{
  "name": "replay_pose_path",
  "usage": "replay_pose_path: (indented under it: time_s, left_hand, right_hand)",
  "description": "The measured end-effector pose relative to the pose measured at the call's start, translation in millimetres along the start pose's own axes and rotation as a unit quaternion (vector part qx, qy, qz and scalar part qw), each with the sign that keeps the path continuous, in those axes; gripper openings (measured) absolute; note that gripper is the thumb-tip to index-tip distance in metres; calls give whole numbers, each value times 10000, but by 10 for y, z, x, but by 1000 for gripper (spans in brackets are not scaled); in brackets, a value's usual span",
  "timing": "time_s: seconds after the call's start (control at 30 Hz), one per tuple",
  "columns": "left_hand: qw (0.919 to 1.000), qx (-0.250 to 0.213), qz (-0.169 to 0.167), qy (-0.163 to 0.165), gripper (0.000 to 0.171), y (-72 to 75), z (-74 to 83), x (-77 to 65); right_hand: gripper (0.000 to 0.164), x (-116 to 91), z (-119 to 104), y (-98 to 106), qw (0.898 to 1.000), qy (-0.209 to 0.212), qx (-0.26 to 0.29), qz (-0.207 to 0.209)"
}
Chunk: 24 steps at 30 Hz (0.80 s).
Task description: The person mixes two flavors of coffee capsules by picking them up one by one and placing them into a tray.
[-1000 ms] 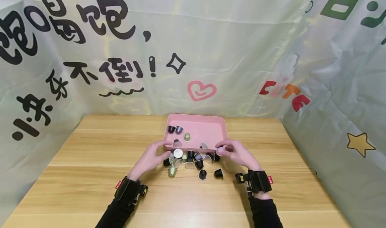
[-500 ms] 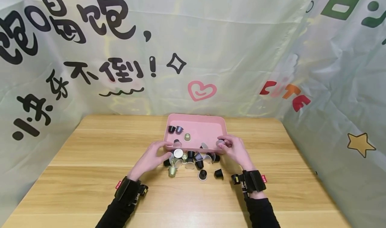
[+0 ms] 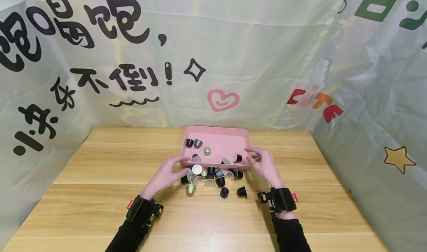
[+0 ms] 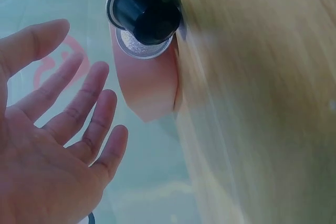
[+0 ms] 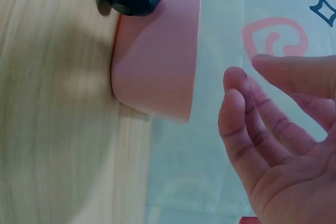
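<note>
A pink tray [image 3: 230,141] on the table holds several coffee capsules, among them a black capsule [image 3: 238,158] lying on its side near the right end. My right hand [image 3: 265,166] is over the tray's right front corner, thumb and fingers parted beside that capsule and holding nothing. At the left front corner my left hand [image 3: 168,174] holds its fingers loosely spread, beside the cluster of capsules in front of the tray. A white-lidded capsule [image 3: 197,169] and a pale green capsule [image 3: 190,189] belong to that cluster. In the left wrist view, a dark capsule [image 4: 149,14] shows beyond the fingers.
Two capsules stand nearer the person than the cluster: a black one with a silver rim [image 3: 224,193] and a black one on its side [image 3: 241,192]. The wooden table [image 3: 110,166] ends at a printed cloth backdrop [image 3: 260,78] behind the tray.
My right hand has carried a capsule from the tray's front edge up into its right end and let it go there, then drawn slightly away. The left hand has stayed put.
</note>
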<state>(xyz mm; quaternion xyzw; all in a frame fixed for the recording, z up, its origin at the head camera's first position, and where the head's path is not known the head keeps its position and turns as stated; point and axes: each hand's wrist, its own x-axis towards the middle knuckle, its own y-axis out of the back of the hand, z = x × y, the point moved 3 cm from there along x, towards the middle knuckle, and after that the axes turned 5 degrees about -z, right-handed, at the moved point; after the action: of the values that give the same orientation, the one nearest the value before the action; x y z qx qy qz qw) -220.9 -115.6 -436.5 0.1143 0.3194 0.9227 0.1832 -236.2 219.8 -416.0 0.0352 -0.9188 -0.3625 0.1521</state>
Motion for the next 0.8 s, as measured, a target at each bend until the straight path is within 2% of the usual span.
replay_pose_path:
  time_s: [0.1,0.23,0.37,0.57,0.8]
  left_hand:
    - [9999,-105,-49,-54,38,5,4,-1]
    - [9995,-112,-273,-146,33,-1,9,-10]
    - [9988,81,-438,-180,29,-12,9,-20]
    - [9983,273,-496,-106,24,-23,-2,-25]
    - [9981,364,-488,128,26,-21,0,-36]
  right_hand:
    - [26,2,-7,16,9999,101,-28,-9]
    - [23,-1,-19,15,9997,221,-15,-142]
    - [23,-6,-12,0,9994,219,-52,-264]
    - [22,-1,-11,-11,9992,202,-75,-330]
    - [24,3,0,-16,9989,165,-35,-429]
